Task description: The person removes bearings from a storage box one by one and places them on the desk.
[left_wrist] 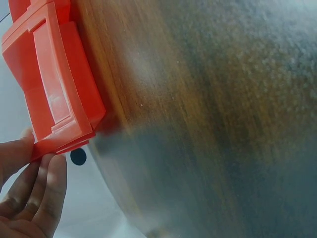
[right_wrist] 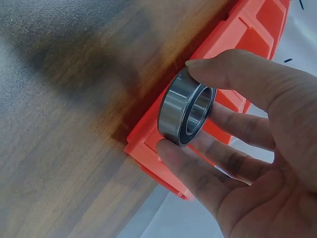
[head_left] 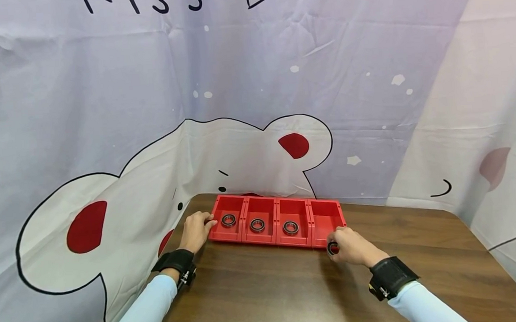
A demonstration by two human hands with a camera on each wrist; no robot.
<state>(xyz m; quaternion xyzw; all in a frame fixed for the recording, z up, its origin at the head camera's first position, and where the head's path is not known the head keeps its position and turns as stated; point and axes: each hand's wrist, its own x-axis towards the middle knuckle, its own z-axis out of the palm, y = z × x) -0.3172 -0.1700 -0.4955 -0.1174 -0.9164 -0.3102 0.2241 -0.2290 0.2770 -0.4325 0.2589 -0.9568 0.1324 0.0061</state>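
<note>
In the head view a row of joined red bins [head_left: 292, 207] lies on the table. Three of its compartments each hold a ball bearing: a left one [head_left: 228, 220], a middle one [head_left: 257, 225] and a third [head_left: 290, 228]. My left hand [head_left: 196, 231] pinches the left end wall of the row, thumb inside and fingers [left_wrist: 49, 191] outside. Between thumb and fingers my right hand [head_left: 351, 246] pinches another bearing [right_wrist: 179, 109], a steel ring with a dark seal. It is held at the front edge of the rightmost compartment [head_left: 325, 216], which has no bearing in it.
The brown wooden table [head_left: 266, 293] extends in front of the bins and to the right. Behind it hangs a printed cloth [head_left: 244, 73], close to the back of the bins. Both wrists carry black straps [head_left: 391, 276].
</note>
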